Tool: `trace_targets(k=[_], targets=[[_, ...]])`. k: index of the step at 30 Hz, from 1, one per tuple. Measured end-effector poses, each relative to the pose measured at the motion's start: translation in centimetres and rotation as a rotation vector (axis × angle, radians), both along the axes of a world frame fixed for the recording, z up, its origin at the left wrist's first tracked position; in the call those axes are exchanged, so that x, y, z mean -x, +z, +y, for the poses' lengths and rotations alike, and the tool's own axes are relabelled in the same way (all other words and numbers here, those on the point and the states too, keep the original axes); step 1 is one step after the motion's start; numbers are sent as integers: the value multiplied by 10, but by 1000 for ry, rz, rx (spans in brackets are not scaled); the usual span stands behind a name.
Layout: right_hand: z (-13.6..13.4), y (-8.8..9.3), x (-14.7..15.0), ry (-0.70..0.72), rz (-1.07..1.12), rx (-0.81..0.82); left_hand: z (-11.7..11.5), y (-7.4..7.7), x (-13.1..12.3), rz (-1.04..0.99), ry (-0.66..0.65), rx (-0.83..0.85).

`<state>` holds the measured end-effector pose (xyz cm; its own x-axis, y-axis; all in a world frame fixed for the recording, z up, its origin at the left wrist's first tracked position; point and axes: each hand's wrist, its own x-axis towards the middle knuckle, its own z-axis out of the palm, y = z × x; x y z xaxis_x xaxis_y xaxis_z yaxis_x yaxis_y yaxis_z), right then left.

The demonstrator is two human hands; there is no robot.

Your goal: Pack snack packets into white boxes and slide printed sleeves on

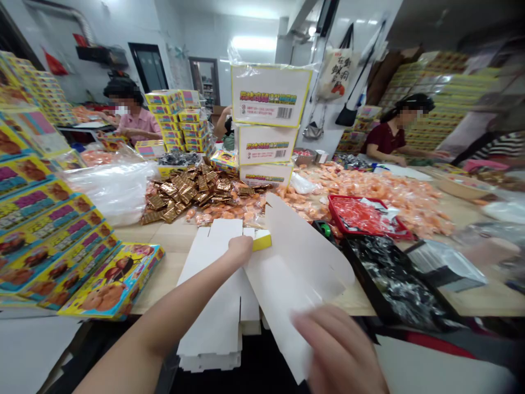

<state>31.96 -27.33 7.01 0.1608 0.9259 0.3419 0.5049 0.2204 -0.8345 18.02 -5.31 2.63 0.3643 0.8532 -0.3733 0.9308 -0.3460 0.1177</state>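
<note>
Nearest the camera, the right hand (pixel 340 350) is blurred at the lower edge of a white die-cut card blank (pixel 297 279). Its fingers lie against the sheet, but whether the grip is pinching it cannot be told. The blank is tilted up off the bench (pixel 164 243), its long axis running from that hand up and left to a far corner. The right hand is nearer its lower end; the left hand (pixel 240 249) is beside its upper-left edge. That grip is bunched and pressed down on a second white blank (pixel 221 235) — no pinch can be confirmed. A small yellow-printed card piece (pixel 261 241) lies just beyond the left fingers. Under the left forearm is a stack of flat white blanks (pixel 209 342).

Left of the hands lie colourful printed boxes (pixel 82 257). Ahead are bronze foil sachets (pixel 192 191); to the right are a black tray of dark foil packets (pixel 389 279), a red tray (pixel 361 216) and loose orange packets (pixel 389 191). Stacked white cartons (pixel 266 126) stand beyond — and two co-workers (pixel 131 115) (pixel 394 131) sit farther off.
</note>
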Motion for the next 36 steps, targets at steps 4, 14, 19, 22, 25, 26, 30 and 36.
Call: trace_targets(k=[4, 14, 19, 22, 25, 26, 30, 36], targets=[[119, -18, 48, -60, -810, 289, 3, 0, 7, 37, -58, -24], [194, -82, 27, 86, -1088, 242, 1, -10, 3, -19, -17, -128], [196, -87, 26, 43, -1138, 207, 14, 8, 14, -112, -5, -132], [173, -89, 25, -42, -1136, 165, 0, 30, 47, -215, -12, -174], [125, -102, 22, -181, -1041, 162, -55, 25, 79, -380, -105, -224], [106, -107, 21, -194, -997, 194, -79, 16, 86, -499, -255, -195], [46, -105, 20, -55, -749, 286, -147, -27, 90, -513, -582, -192], [-14, -35, -29, 605, -228, 724, -134, -51, 80, -505, -16, -331]])
